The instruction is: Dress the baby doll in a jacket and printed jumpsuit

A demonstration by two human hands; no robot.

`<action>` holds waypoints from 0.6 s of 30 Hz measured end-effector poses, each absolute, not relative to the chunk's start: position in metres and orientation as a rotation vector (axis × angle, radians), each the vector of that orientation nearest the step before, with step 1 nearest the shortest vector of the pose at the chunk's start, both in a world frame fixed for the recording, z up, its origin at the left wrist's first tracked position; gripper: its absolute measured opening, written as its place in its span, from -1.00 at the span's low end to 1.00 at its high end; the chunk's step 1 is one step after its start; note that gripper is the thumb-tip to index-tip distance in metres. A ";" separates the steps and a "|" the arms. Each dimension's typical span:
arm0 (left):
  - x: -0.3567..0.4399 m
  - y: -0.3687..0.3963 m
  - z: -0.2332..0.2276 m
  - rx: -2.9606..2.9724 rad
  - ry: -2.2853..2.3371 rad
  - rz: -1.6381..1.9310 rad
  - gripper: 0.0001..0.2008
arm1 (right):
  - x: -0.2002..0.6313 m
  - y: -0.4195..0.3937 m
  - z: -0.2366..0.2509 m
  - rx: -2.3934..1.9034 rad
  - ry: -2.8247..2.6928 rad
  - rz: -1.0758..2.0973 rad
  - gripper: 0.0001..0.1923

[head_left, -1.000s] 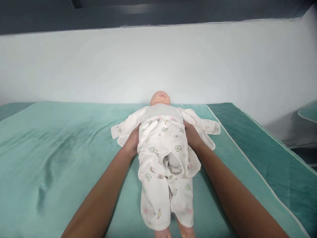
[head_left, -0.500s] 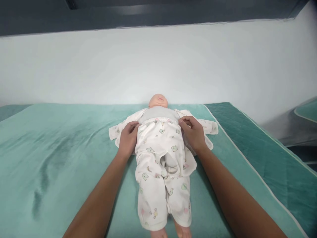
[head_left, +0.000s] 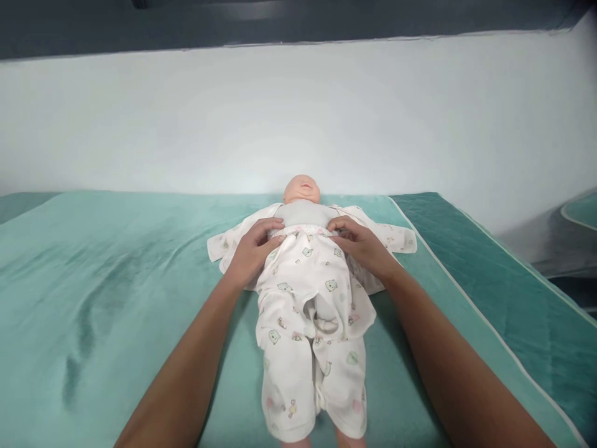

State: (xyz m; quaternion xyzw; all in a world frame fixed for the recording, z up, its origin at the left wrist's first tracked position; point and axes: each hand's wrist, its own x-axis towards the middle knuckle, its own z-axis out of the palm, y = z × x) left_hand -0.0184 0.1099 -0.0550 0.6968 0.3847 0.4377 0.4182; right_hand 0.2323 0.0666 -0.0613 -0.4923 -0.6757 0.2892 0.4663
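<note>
A baby doll (head_left: 302,188) lies on its back, head toward the wall and feet toward me. It wears white printed pants (head_left: 308,274) with an elastic waistband and an open gap at the crotch. A matching white jacket (head_left: 396,238) is spread open beneath it, sleeves out to both sides, leaving the grey torso (head_left: 304,213) bare. My left hand (head_left: 259,246) pinches the waistband between thumb and fingers on the left. On the right, my right hand (head_left: 357,242) pinches the same waistband. The fingertips partly cover the band's two ends.
A light green cloth (head_left: 140,311) with a few wrinkles covers the surface under the doll. Darker green quilted cloth (head_left: 513,274) borders it on the right. Behind the head rises a white wall (head_left: 298,112), with a dark band (head_left: 298,22) above.
Both hands have moved inward from the sides of the doll's waist onto the front of the waistband. The doll lies as before, and the view has shifted slightly.
</note>
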 end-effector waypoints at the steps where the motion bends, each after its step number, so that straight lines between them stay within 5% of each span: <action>1: -0.018 0.109 -0.054 1.750 0.973 1.069 -0.78 | 0.233 0.067 -0.060 -1.205 -1.687 0.725 -0.84; 18: -0.009 0.140 -0.051 1.758 1.085 1.034 -0.76 | 0.223 0.096 -0.060 -1.396 -1.552 0.641 -0.80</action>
